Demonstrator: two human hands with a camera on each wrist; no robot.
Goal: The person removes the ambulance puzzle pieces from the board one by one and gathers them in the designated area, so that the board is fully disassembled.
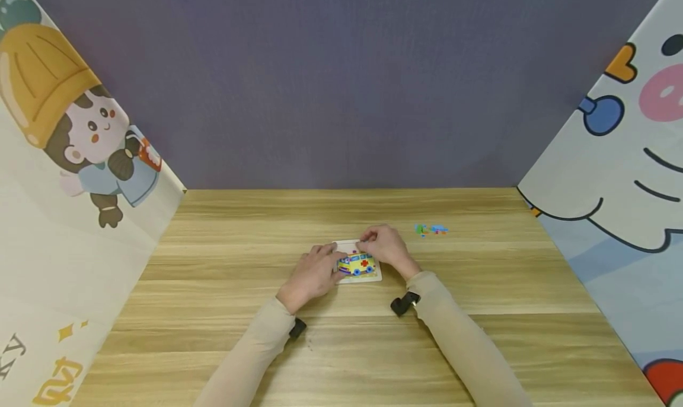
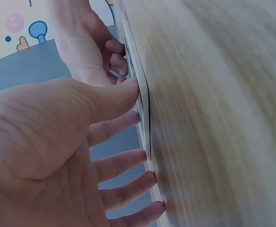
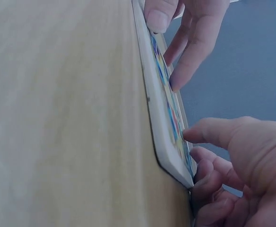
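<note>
A small white-edged puzzle board point(image 1: 359, 279) with a yellow ambulance picture point(image 1: 349, 266) lies flat on the table. At the board's left side rests my left hand point(image 1: 315, 270), thumb and fingers fairly straight; in the left wrist view its fingertips touch the board and tabletop. My right hand point(image 1: 388, 245) is at the upper right, its fingers curled near the far edge. In the right wrist view the right thumb point(image 3: 209, 130) touches the picture's surface. Whether a small piece sits between thumb and fingers is hidden. The picture's upper part looks pale.
Several small green, blue and orange pieces point(image 1: 431, 229) lie on the wooden table point(image 1: 256, 229), right of and beyond the board. A dark grey wall point(image 1: 341, 98) stands behind the table, with cartoon panels on both sides. Black wrist cameras point(image 1: 404, 304) are on both forearms.
</note>
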